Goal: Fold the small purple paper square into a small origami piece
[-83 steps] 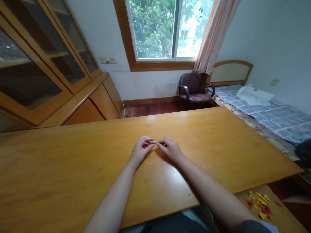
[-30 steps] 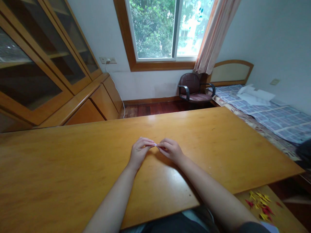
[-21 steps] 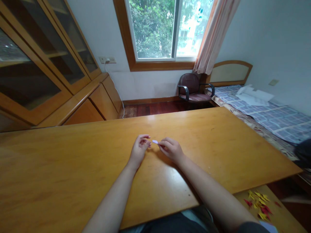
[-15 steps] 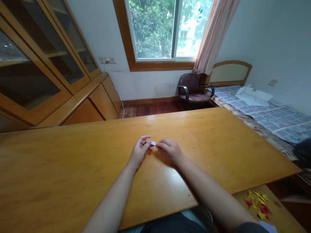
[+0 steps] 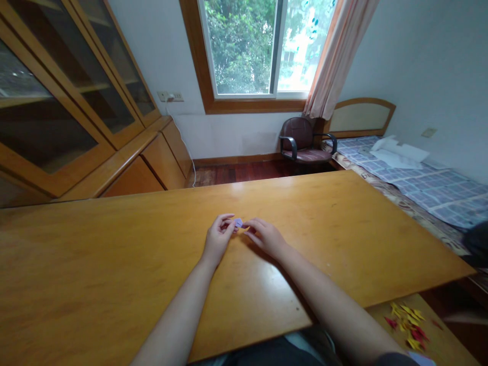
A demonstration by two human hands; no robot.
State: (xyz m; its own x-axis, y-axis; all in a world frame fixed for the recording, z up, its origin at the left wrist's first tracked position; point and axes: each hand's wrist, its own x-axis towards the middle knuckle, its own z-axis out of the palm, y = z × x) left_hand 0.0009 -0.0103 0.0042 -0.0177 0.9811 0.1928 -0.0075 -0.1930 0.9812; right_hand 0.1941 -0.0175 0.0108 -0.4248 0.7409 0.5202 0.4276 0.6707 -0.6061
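Note:
A small piece of folded lilac paper [image 5: 238,223] is pinched between the thumb and fingers of my left hand [image 5: 220,235], just above the table. My right hand [image 5: 266,236] is at the paper's right edge. Its thumb and forefinger are apart, and the forefinger tip is at or very near the paper; whether it touches I cannot tell. The paper's left end is hidden behind my left fingers, and its exact folded shape is too small to make out.
Both forearms rest over a wide wooden table [image 5: 114,264]. At lower right, a lower wooden surface [image 5: 450,345] bears several yellow and red folded paper pieces [image 5: 409,323] and some pale lilac paper [image 5: 421,358]. Beyond stand a chair [image 5: 301,140], a bed [image 5: 430,183] and a cabinet [image 5: 125,173].
The lilac paper has turned in my left hand and shows a broader face. My right thumb and forefinger, pinched at its edge before, have spread apart.

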